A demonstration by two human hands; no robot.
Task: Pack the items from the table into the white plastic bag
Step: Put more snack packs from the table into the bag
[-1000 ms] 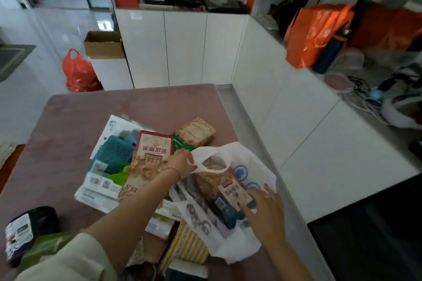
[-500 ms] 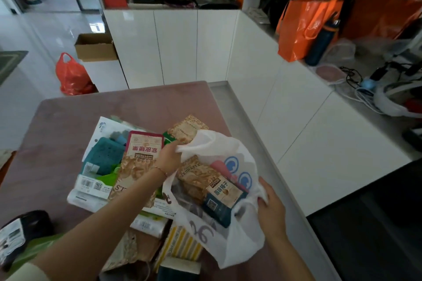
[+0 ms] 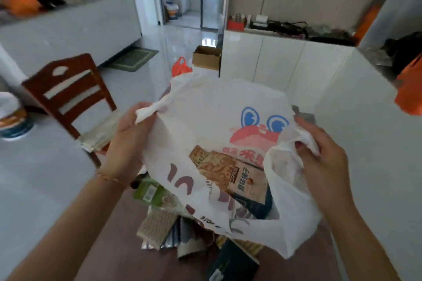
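Observation:
The white plastic bag (image 3: 212, 121), printed with blue eyes and red characters, hangs lifted in front of me over the table. My left hand (image 3: 130, 141) grips its left handle and my right hand (image 3: 319, 155) grips the right handle, holding the mouth apart. Inside, a tan snack packet (image 3: 230, 173) and a dark blue pack (image 3: 260, 207) show through the opening. Below the bag, on the pinkish-brown table (image 3: 118, 235), lie a green packet (image 3: 153, 191), a woven-pattern packet (image 3: 157, 226) and a dark box (image 3: 233, 262). The bag hides the other items.
A wooden chair (image 3: 68, 93) stands left of the table. Behind are white cabinets (image 3: 274, 59), a cardboard box (image 3: 206, 57), a red-orange bag on the floor (image 3: 180, 68) and an orange bag (image 3: 408, 89) on the right counter.
Both hands have raised the bag off the table and spread it. My view has swung left and up, bringing the chair and doorway into sight.

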